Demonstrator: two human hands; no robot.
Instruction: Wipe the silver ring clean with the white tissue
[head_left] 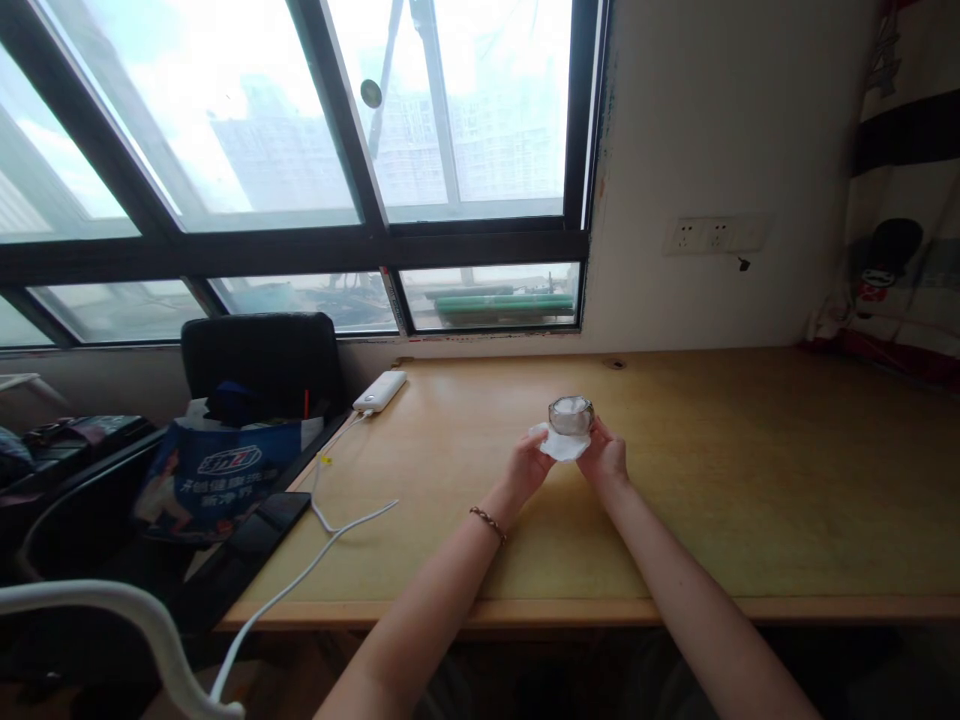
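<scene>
A small faceted glass bowl, perhaps an ashtray, is held over the wooden table, with something white showing inside it. My right hand is closed round its right side. My left hand pinches a white tissue, which spreads below the front of the glass between both hands. Fingertips of both hands are partly hidden behind the tissue and the glass. A braided bracelet circles my left wrist.
On the table's left edge lies a white power bank with a white cable trailing off the front. A black chair carrying a blue bag stands left. Wall sockets are behind, and a curtain hangs right.
</scene>
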